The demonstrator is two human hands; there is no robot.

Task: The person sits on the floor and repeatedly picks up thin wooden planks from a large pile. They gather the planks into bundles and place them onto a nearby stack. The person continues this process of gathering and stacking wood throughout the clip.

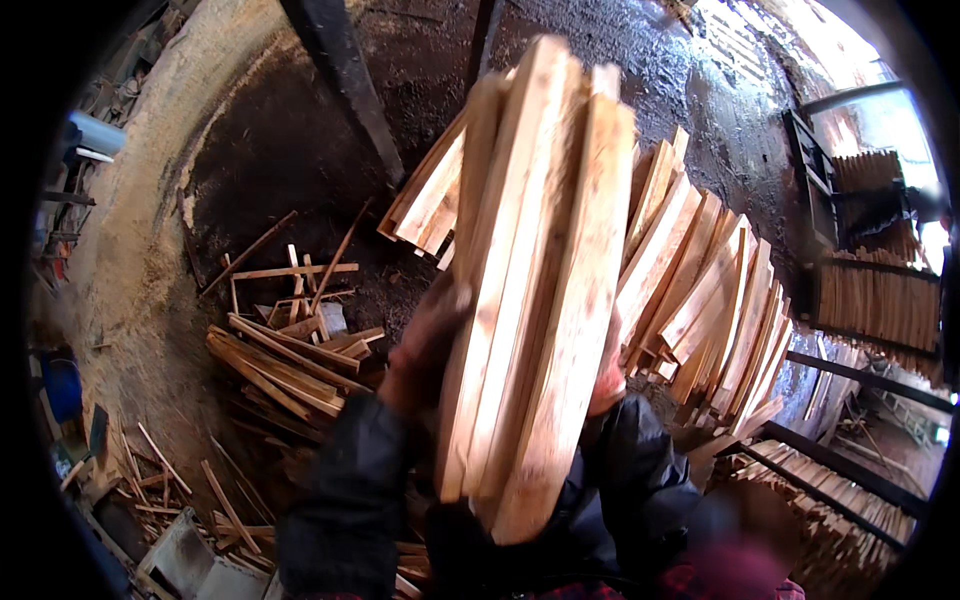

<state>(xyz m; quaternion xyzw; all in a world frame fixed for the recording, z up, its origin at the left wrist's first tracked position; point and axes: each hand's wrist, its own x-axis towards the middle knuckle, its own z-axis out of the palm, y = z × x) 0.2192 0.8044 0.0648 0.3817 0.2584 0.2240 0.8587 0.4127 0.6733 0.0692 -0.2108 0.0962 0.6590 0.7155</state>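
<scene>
Above the dark floor (270, 160), beside a row of planks (700, 290), my hands clasp a wooden bundle (515, 290).
Left hand (428, 342) curls partly against its left side; right hand (607, 378) presses the other, fingers mostly hidden.

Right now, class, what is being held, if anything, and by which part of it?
A bundle of wooden planks, held between the left hand and the right hand by its long sides, around the middle.
</scene>
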